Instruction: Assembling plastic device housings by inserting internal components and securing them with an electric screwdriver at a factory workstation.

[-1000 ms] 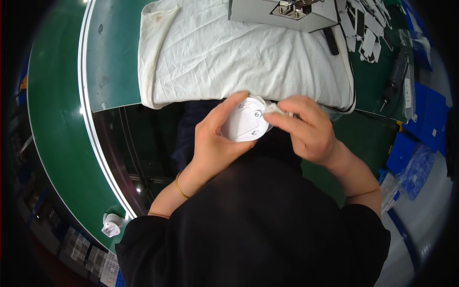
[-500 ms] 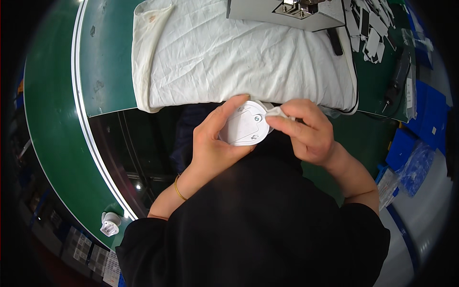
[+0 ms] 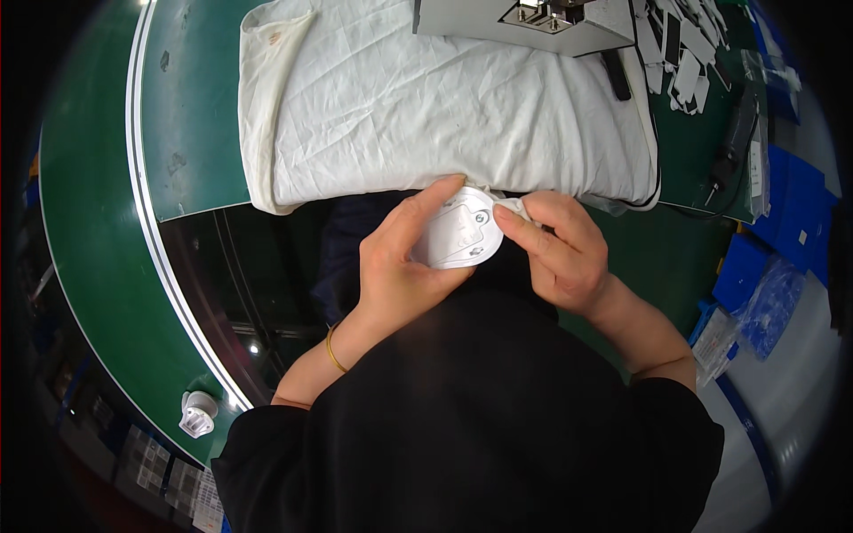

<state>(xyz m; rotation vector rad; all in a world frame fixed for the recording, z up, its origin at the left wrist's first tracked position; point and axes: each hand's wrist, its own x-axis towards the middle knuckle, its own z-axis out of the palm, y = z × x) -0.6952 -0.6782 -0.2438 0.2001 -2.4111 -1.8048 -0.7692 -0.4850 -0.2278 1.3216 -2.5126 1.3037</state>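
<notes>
My left hand [image 3: 397,253] grips a round white plastic housing [image 3: 455,238] by its side, thumb and fingers around the rim. The face turned up has a flat panel and a small screw near its right edge. My right hand [image 3: 566,249] pinches a piece of white cloth [image 3: 514,209] between thumb and fingers and presses it to the housing's right rim. Both hands are just in front of the white cloth-covered pad [image 3: 426,107] at the table's near edge. The underside of the housing is hidden.
A grey box-shaped machine [image 3: 533,25] stands on the pad's far side. White and black flat parts [image 3: 684,62] are heaped at the far right, near a dark electric screwdriver [image 3: 730,160]. Blue bins [image 3: 786,200] stand on the right. A similar white device [image 3: 198,413] sits on the green conveyor at left.
The housing has tilted slightly in my left hand. My right hand has shifted a little to the left and down, the cloth still at the rim.
</notes>
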